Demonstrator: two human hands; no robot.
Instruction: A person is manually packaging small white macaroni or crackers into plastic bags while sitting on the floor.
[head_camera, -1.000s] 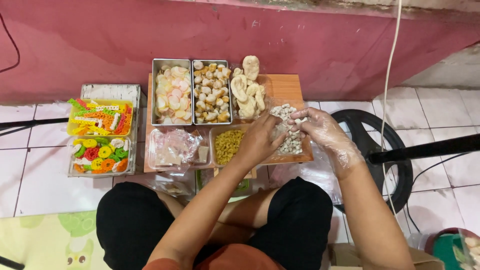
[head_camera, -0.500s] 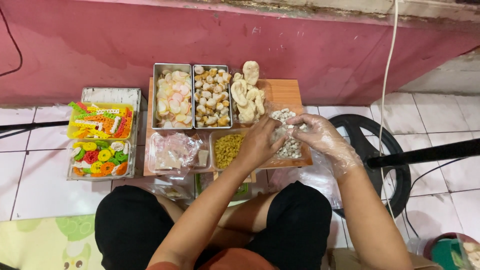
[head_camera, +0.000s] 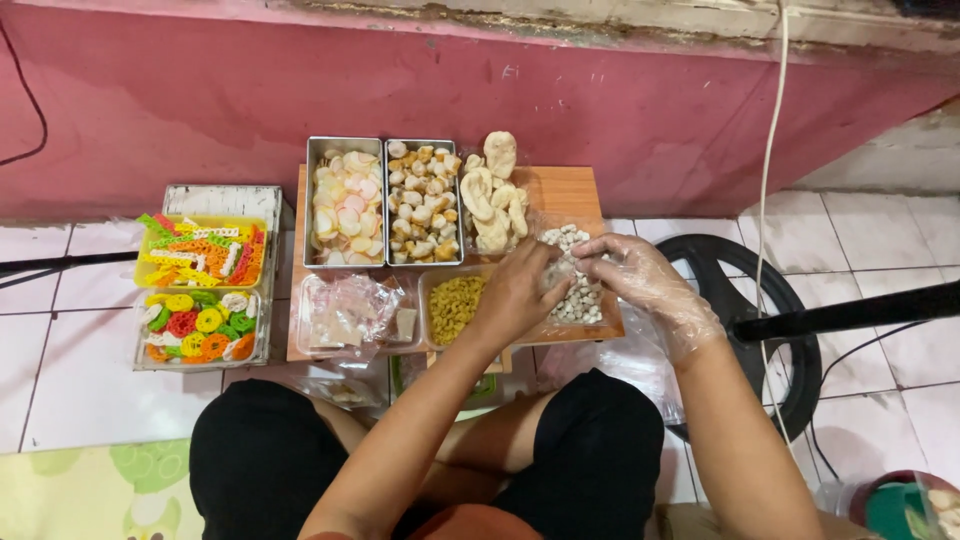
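Small white pellet-like crackers (head_camera: 572, 285) sit in a clear plastic bag (head_camera: 560, 240) — pale, pebbly, roughly cube-shaped, piled loosely. The bag lies on the right, near part of the wooden board (head_camera: 575, 190), between both hands.

Left hand (head_camera: 515, 292) is bare, fingers curled onto the bag's left edge, pinching the plastic. Right hand (head_camera: 640, 275) wears a thin clear glove, fingers bent in on the bag's right side, gripping the film — both hands closed on the bag, not spread.

Just left of the left hand: a clear tub of yellow curly crackers (head_camera: 455, 305). Further left, a crumpled clear bag (head_camera: 350, 315) in another tub. Far side of the board: a metal tray of pink-rimmed round crackers (head_camera: 345, 205), a metal tray of beige puffs (head_camera: 423, 205), then pale long crackers (head_camera: 492, 195) in a loose heap.

Well left, on the tiled floor (head_camera: 80, 360), two tubs of multicoloured crackers (head_camera: 200, 285). Right of the board a black round stand base (head_camera: 760, 300). Pink wall (head_camera: 200, 100) at the far side.
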